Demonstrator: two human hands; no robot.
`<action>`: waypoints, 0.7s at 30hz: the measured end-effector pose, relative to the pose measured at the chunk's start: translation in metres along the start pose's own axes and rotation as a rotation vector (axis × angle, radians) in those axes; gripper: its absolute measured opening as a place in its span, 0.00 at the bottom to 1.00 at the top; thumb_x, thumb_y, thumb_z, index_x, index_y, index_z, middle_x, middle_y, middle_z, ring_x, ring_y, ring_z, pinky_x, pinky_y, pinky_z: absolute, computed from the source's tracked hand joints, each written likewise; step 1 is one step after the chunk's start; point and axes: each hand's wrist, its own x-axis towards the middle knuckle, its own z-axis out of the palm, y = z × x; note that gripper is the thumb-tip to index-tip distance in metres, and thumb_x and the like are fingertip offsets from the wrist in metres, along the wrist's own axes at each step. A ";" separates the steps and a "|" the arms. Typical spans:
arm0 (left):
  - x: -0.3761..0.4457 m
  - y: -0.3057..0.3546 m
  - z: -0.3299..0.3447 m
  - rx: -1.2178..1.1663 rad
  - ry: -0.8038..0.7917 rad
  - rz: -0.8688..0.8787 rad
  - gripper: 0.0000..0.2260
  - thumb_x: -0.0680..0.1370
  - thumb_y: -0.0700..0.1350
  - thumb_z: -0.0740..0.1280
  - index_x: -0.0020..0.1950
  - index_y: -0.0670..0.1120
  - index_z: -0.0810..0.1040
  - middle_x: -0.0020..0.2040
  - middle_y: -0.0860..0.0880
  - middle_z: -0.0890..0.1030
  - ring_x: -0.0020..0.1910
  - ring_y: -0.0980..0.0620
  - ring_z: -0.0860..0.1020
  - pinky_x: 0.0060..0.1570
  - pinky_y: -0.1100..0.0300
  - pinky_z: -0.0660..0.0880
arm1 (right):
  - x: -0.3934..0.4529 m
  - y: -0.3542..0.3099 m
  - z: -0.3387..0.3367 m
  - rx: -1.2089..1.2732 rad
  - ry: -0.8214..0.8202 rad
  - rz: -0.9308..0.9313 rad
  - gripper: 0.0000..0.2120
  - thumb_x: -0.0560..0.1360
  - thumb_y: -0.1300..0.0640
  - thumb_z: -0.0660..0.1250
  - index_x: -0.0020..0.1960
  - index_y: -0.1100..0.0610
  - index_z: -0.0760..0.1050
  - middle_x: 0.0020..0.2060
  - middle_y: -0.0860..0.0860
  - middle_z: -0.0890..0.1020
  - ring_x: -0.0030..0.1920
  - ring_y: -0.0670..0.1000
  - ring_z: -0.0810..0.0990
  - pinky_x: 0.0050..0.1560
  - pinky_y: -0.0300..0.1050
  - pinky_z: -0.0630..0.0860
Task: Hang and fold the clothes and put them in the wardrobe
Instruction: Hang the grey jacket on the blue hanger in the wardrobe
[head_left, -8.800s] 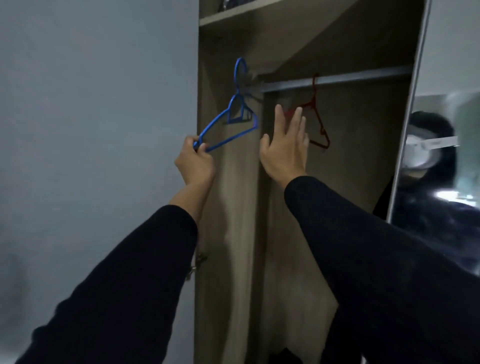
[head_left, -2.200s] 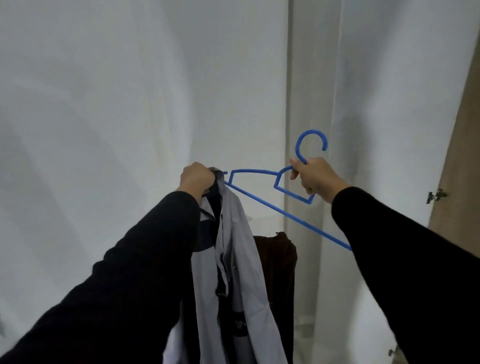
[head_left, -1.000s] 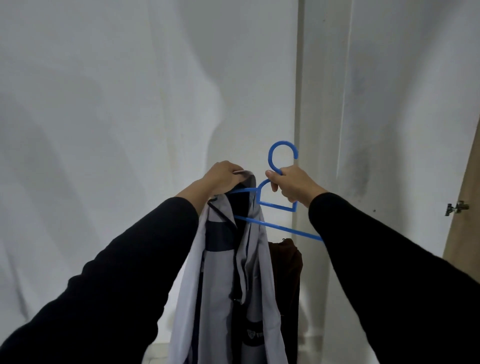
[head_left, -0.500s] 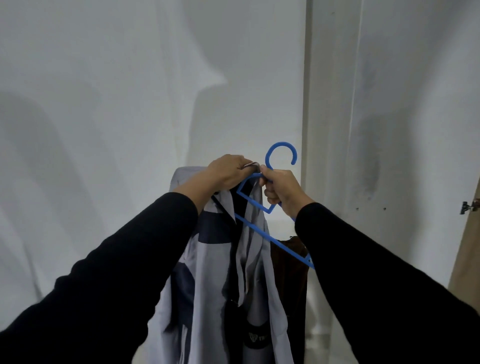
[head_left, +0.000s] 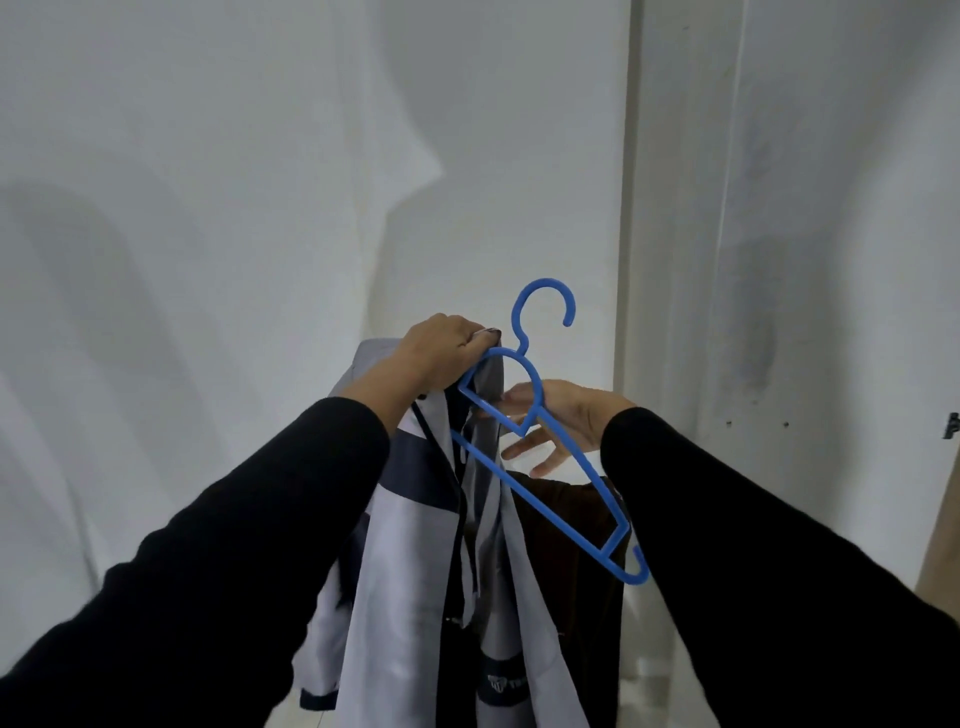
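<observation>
While the left hand (head_left: 441, 353) grips the collar of a grey and navy jacket (head_left: 415, 519) at its very top, the garment hangs straight down from that fist, its pale panels and dark bands falling below the wrist. The fingers are curled tight round the bunched fabric, and the curved top of a blue plastic hanger (head_left: 524, 431) lies right against those knuckles, its hook standing up just above and to the right of the grip. From there the hanger slopes down and to the right, one arm tucked in beside the jacket's collar, the other ending in a small upturned tip well below the right wrist.

The right hand (head_left: 556, 421) is just to the right of the left one, behind the hanger's inner triangle. Its fingers are spread and fairly straight, reaching toward the jacket's edge; whether they touch the hanger or the cloth I cannot tell. Both forearms wear black sleeves (head_left: 260, 545).

Below the right hand a dark brown garment (head_left: 566, 525) hangs behind the jacket. A white wall (head_left: 234, 182) fills the background, with a wooden panel's edge (head_left: 940, 561) at far right.
</observation>
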 end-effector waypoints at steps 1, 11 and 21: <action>0.000 -0.002 0.000 -0.013 0.008 0.001 0.19 0.81 0.47 0.54 0.30 0.46 0.64 0.28 0.47 0.68 0.32 0.47 0.67 0.34 0.56 0.64 | 0.004 0.001 0.000 -0.022 0.017 0.003 0.16 0.80 0.55 0.60 0.64 0.60 0.75 0.63 0.57 0.76 0.52 0.58 0.80 0.48 0.57 0.78; 0.009 -0.010 -0.003 0.039 0.017 0.042 0.23 0.80 0.55 0.51 0.40 0.41 0.77 0.33 0.45 0.76 0.35 0.46 0.72 0.32 0.56 0.67 | 0.025 -0.005 -0.003 -0.312 0.369 -0.147 0.09 0.78 0.63 0.63 0.39 0.62 0.70 0.36 0.59 0.75 0.36 0.54 0.74 0.42 0.48 0.78; 0.015 0.002 -0.007 0.058 0.046 0.095 0.21 0.78 0.58 0.53 0.29 0.48 0.65 0.27 0.50 0.69 0.30 0.49 0.67 0.29 0.57 0.62 | 0.021 0.007 -0.022 -0.635 0.498 -0.035 0.08 0.76 0.61 0.65 0.40 0.61 0.69 0.36 0.53 0.72 0.33 0.48 0.70 0.29 0.37 0.65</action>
